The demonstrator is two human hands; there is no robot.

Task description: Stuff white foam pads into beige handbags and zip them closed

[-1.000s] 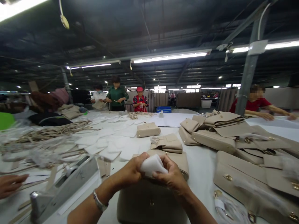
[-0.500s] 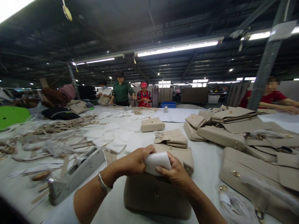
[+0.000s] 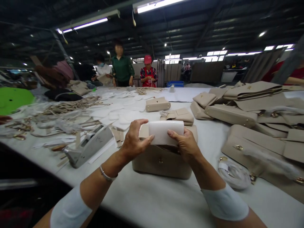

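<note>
My right hand (image 3: 187, 142) grips the right end of a folded white foam sheet (image 3: 160, 131), thumb across its front. At the sheet's left edge, my left hand (image 3: 135, 137) has thumb and forefinger spread apart, the thumb tip touching or very near the sheet. Below both hands a beige handbag (image 3: 161, 163) stands on the table with a small metal fitting on its front; the sheet and hands partly cover its top. Directly behind are another beige bag (image 3: 193, 131), mostly hidden, and a flap-topped bag (image 3: 179, 115).
Beige bags (image 3: 230, 114) are heaped at the right, near a plastic-wrapped strap (image 3: 234, 172). A grey tape dispenser (image 3: 89, 145) stands left. Straps (image 3: 73, 106) and thin white sheets (image 3: 111, 114) spread over the white table (image 3: 152, 199). Several co-workers, including one in green (image 3: 122, 69), are beyond.
My left hand has loosened and spread its thumb and forefinger at the sheet's left edge. More of the sheet's face shows. The camera view has tilted down.
</note>
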